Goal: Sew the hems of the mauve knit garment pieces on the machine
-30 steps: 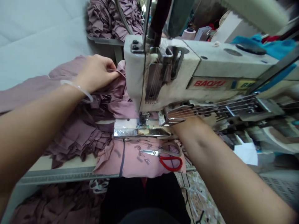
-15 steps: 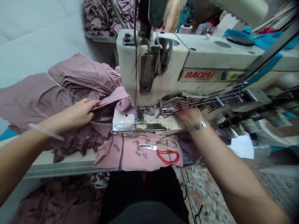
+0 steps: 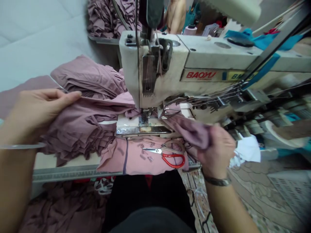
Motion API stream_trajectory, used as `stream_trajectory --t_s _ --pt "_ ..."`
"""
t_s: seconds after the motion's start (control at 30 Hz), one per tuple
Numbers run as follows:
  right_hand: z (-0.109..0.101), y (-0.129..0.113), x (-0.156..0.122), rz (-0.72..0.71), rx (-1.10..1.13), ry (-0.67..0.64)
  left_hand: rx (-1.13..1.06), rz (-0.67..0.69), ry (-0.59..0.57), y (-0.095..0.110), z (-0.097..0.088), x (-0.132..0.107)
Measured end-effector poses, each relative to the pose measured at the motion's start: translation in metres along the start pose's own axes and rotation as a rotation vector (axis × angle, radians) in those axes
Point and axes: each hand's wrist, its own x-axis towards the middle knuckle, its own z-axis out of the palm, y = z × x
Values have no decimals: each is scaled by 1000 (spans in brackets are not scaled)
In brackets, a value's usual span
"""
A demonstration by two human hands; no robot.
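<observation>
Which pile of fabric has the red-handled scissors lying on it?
The paler pink cloth in front of the sewing machine. The red-handled scissors rest on it, not on the darker mauve heap beside it.

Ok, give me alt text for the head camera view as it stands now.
A person's left hand rests on mauve fabric beside an off-white Baoyu sewing machine, while the right hand grips a gathered fold of it. Red-handled scissors lie on pink fabric in front.
</observation>
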Motion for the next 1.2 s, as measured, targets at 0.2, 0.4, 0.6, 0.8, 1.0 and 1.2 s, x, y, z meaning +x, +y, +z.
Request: stream_trajectory --t_s 0.2,0.4,0.6,0.8,1.0,1.2 --pt "52 2 -1 -900 -898 -1022 42 990 -271 41 85 -29" --pt "46 6 13 -1144 -970 -963 265 1211 84 30 112 -51" --pt "52 15 -2 -1010 -798 -910 298 1123 62 39 109 -74" --pt "57 20 -11 -945 -798 -801 364 1021 118 48 117 -82" --pt "63 18 -24 -824 -709 -738 350 1011 110 50 124 -85" --pt "67 12 -27 -944 -851 -748 357 972 85 50 125 -87"
